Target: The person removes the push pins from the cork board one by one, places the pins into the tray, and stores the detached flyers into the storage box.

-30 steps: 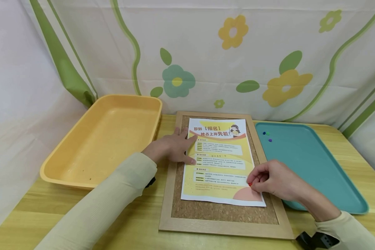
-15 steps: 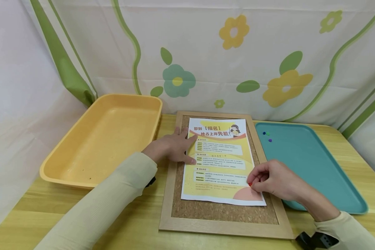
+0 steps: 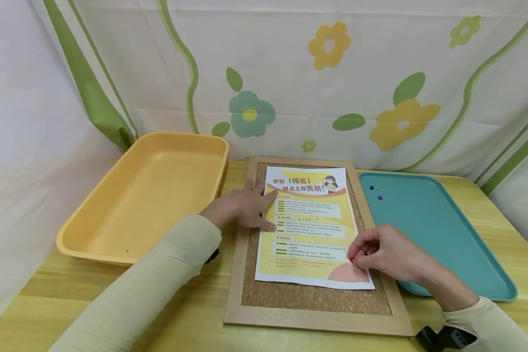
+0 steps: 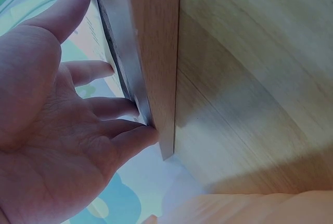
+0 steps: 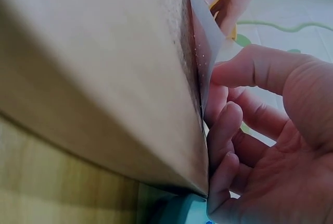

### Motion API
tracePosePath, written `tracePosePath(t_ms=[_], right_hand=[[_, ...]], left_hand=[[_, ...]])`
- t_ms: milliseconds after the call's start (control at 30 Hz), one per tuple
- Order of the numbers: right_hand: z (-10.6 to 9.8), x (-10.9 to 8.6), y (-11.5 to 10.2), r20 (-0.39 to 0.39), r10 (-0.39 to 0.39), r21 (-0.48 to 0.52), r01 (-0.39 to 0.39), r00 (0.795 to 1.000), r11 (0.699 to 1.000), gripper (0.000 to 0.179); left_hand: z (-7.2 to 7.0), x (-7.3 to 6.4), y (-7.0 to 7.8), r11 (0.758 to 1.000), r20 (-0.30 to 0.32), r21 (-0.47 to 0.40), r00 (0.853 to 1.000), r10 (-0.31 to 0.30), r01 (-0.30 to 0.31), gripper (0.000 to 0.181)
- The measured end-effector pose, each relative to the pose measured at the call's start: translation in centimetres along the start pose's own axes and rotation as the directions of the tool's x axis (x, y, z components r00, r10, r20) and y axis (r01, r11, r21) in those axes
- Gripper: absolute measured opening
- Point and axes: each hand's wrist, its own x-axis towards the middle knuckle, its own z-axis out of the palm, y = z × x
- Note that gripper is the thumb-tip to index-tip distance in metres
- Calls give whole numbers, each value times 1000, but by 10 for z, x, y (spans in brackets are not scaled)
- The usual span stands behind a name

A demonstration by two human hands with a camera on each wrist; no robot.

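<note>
A printed yellow poster (image 3: 308, 254) lies on a wood-framed cork board (image 3: 317, 299). My left hand (image 3: 245, 205) rests with spread fingers on the poster's left side and the board, thumb and index finger on the paper. In the left wrist view its fingertips (image 4: 148, 134) reach the board's frame (image 4: 156, 52). At the poster's lower right, my right hand (image 3: 385, 252) pinches a small red pushpin (image 3: 352, 259), mostly hidden by the fingers. The right wrist view shows the paper edge (image 5: 208, 31) lifted slightly off the cork beside the thumb (image 5: 250, 70).
A deep yellow tray (image 3: 158, 195) stands left of the board. On the right, a teal tray (image 3: 440, 234) holds small blue, green and purple pins (image 3: 380, 198) near its far left corner; the board's right edge is close by. A flowered curtain (image 3: 290, 73) hangs behind the table.
</note>
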Motion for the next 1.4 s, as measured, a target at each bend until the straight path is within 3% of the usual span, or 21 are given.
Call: tracePosePath(t_ms=[667, 1400], right_hand=[[-10, 1, 8, 34, 40, 101, -44, 999, 994, 17], [-17, 2, 8, 32, 52, 139, -56, 998, 989, 18]], left_hand=[[1, 1, 0, 1000, -1, -6, 1000, -1, 1, 99], [1, 0, -1, 1000, -2, -9, 1000, 6, -6, 99]])
